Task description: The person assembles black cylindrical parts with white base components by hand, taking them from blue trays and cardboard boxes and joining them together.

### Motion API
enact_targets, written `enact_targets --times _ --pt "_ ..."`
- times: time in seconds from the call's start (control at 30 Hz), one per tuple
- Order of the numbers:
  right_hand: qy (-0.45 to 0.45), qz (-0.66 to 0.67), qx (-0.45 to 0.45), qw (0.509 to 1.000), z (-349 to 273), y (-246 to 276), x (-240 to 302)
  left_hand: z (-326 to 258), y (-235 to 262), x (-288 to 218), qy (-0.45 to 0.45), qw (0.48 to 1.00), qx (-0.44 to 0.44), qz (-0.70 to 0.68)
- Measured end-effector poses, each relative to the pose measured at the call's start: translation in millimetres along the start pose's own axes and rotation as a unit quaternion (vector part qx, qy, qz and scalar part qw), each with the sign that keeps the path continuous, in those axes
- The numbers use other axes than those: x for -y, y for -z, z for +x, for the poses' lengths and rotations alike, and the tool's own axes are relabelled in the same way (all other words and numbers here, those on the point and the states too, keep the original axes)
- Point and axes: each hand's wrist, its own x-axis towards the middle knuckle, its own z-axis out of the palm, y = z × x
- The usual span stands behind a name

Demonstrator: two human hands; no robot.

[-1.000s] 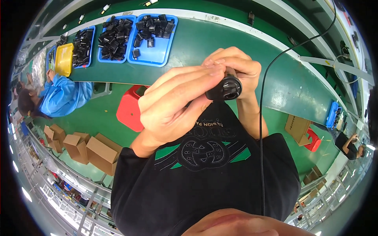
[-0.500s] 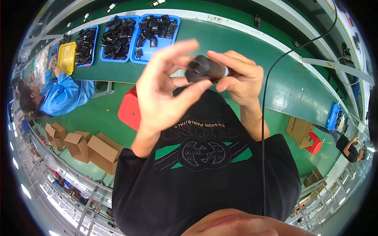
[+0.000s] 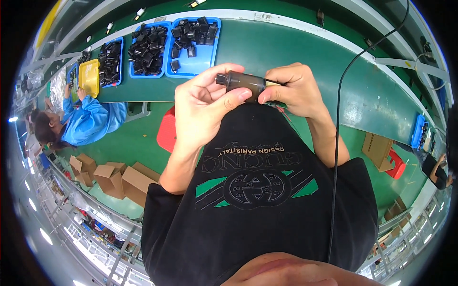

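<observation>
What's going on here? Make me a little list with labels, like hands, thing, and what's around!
left hand: thumb and fingers pinch the dark end of the small brown cylinder
right hand: grips the cylinder's other end
behind: green bench with blue trays of black parts, one yellow tray
left side: person in a blue coat, cardboard boxes
below hands: red stool

Cylindrical part [image 3: 245,82] held between both hands — trays [image 3: 193,40] behind on the conveyor [image 3: 305,43].

My right fingers [image 3: 279,95] cover the far end of the dark cylindrical part [image 3: 244,82]. Beyond my fingers, the black pieces in the blue trays [image 3: 193,69] are too small to identify.
</observation>
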Motion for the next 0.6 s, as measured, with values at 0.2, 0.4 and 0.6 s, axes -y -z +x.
enact_targets --times 0.2,0.4,0.6 --pt "-0.029 0.071 0.03 0.997 1.7 -0.9 1.5 -4.9 -8.2 -0.7 0.018 0.999 -0.036 -0.015" --pt "-0.087 0.01 0.104 0.991 25.2 -1.8 -9.6 3.5 14.1 -0.1 0.066 0.997 -0.047 0.007" --pt "-0.095 -0.024 0.077 0.992 72.1 -19.5 -75.5 52.9 72.6 59.1 0.065 0.992 -0.104 -0.028"
